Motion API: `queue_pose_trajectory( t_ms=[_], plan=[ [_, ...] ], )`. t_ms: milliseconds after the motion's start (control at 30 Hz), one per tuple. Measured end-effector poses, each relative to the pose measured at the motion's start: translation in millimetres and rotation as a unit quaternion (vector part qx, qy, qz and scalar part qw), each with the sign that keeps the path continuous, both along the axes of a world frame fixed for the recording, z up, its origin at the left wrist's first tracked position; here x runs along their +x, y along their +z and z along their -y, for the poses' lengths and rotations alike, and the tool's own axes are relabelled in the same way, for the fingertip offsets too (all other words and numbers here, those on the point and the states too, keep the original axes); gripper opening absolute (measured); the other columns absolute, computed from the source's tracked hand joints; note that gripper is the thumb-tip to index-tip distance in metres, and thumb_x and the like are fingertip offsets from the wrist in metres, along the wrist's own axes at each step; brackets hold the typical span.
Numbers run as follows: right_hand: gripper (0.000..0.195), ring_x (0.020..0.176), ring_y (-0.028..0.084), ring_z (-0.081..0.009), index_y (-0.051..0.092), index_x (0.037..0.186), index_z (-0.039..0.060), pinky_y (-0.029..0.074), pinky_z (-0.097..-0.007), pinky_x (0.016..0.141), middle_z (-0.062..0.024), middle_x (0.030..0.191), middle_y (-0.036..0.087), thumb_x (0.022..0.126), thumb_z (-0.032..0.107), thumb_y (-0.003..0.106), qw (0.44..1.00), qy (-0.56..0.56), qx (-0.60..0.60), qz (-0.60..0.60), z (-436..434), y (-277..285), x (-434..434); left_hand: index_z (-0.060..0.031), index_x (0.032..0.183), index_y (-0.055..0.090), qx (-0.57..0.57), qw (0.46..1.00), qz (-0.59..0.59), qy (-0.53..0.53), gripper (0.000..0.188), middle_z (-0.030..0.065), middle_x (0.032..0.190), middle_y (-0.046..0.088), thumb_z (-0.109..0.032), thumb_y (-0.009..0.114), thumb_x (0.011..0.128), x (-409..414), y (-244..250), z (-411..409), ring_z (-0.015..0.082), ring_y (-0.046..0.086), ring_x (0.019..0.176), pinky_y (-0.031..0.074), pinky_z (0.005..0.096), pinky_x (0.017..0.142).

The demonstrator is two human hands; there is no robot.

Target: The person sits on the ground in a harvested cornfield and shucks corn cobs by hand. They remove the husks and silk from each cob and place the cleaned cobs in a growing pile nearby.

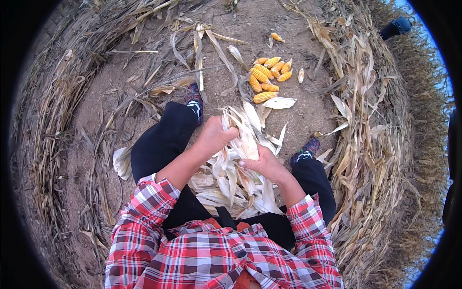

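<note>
Between my knees, a corn ear in its pale dry husk (248, 146) is gripped by both hands. My left hand (219, 135) is closed on the loosened husk leaves at its upper left. Lower down, my right hand (265, 164) holds the ear from the right, thumb across its lower part. Whether kernels are exposed is hidden by the husk. Stripped husks (231, 188) lie heaped beneath my hands. Beyond them, several husked yellow corn cobs (260, 74) lie in a loose pile on the soil, with a loose husk (279, 103) touching the nearest side.
Dry corn stalks (364, 144) form a long band at the right, and more stalks (54, 126) lie at the left. A single cob (277, 37) lies farther off on bare soil (223, 65). My shoes (194, 99) rest either side. Part of a dark-clothed person (396, 28) shows at the upper right.
</note>
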State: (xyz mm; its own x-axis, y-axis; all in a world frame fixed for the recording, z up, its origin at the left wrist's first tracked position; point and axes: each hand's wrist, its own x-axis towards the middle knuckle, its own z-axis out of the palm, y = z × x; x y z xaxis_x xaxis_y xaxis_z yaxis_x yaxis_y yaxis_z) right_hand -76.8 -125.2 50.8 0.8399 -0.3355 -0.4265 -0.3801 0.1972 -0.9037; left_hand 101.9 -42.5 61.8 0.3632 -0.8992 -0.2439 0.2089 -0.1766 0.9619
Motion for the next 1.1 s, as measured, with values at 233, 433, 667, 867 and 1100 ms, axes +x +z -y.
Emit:
queue_pose_trajectory(
  t_ms=[233, 433, 667, 867, 1100],
  plan=[
    [0.058, 0.082, 0.059, -0.0135, 0.053, 0.116, 0.0001, 0.049, -0.0278, 0.074, -0.0071, 0.093, 0.062, 0.076, 0.038, 0.075, 0.988, -0.049, 0.134, 0.065, -4.1, -1.3, -6.4, 0.0008, 0.101, 0.062, -0.002, 0.976, -0.215, 0.007, 0.027, 0.0065, 0.094, 0.066, 0.005, 0.052, 0.076, 2.0, 1.6, -0.7, 0.0143, 0.065, 0.082, 0.052, 0.0278, 0.074],
    [0.059, 0.071, 0.059, -0.0143, 0.052, 0.110, 0.0010, 0.049, -0.0276, 0.065, -0.0073, 0.084, 0.060, 0.077, 0.046, 0.073, 0.976, -0.048, 0.191, 0.090, 0.5, -0.4, -3.0, -0.0007, 0.105, 0.060, -0.011, 0.976, -0.218, 0.007, 0.023, 0.0060, 0.097, 0.065, 0.000, 0.055, 0.083, -0.9, 9.0, 2.3, 0.0140, 0.064, 0.085, 0.053, 0.0293, 0.077],
    [0.041, 0.080, 0.055, -0.0082, 0.053, 0.112, -0.0011, 0.046, -0.0240, 0.073, -0.0027, 0.089, 0.059, 0.088, 0.030, 0.065, 0.969, -0.174, -0.094, 0.147, -5.5, -6.1, 13.6, -0.0005, 0.095, 0.066, 0.013, 0.998, 0.049, -0.027, 0.014, 0.0029, 0.082, 0.067, -0.011, 0.060, 0.088, -12.5, -7.7, 1.7, 0.0056, 0.056, 0.072, 0.047, 0.0264, 0.066],
    [0.016, 0.072, 0.042, -0.0065, 0.054, 0.090, 0.0031, 0.038, -0.0244, 0.064, 0.0020, 0.076, 0.050, 0.095, 0.018, 0.053, 0.954, -0.173, -0.234, 0.067, 2.6, 11.4, 16.3, -0.0010, 0.097, 0.065, 0.039, 0.980, 0.191, -0.034, 0.018, 0.0092, 0.075, 0.066, -0.016, 0.063, 0.087, -33.8, -17.6, 4.2, 0.0104, 0.056, 0.065, 0.047, 0.0315, 0.062],
    [0.022, 0.060, 0.045, -0.0136, 0.046, 0.080, 0.0005, 0.040, -0.0291, 0.056, -0.0056, 0.065, 0.049, 0.096, 0.015, 0.047, 0.915, -0.219, -0.338, 0.016, 5.6, -3.9, 18.2, 0.0016, 0.092, 0.063, 0.079, 0.977, 0.191, -0.048, 0.017, 0.0129, 0.070, 0.062, -0.015, 0.062, 0.087, -46.4, 3.1, 6.0, 0.0131, 0.054, 0.060, 0.047, 0.0324, 0.061]
  ],
)
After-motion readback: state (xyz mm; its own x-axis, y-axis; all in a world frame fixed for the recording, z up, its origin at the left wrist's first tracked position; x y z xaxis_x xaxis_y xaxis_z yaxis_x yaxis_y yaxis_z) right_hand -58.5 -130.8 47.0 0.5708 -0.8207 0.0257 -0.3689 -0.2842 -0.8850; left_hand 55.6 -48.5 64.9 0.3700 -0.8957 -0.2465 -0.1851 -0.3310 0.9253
